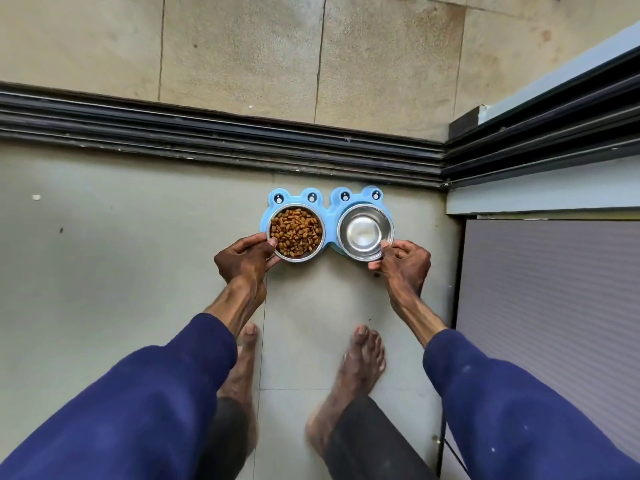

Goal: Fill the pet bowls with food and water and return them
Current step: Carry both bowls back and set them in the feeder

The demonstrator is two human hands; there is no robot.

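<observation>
L hand (246, 259) grips the kibble bowl (296, 233) at its near-left rim; R hand (403, 259) pinches the steel bowl (365, 233) at its near-right rim. Both sit over the blue frog holder (327, 202) on the floor (138, 254), by the door track (221, 140). Can't tell if the steel bowl has water.

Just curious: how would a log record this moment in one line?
left hand: holds kibble bowl | right hand: holds steel bowl | blue stand: underneath

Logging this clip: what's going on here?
A person stands barefoot over a blue holder on the floor, near a door track. The left hand grips the kibble bowl; the right hand grips the steel bowl, whether it holds water is unclear. Both bowls sit at or just above their slots.
</observation>
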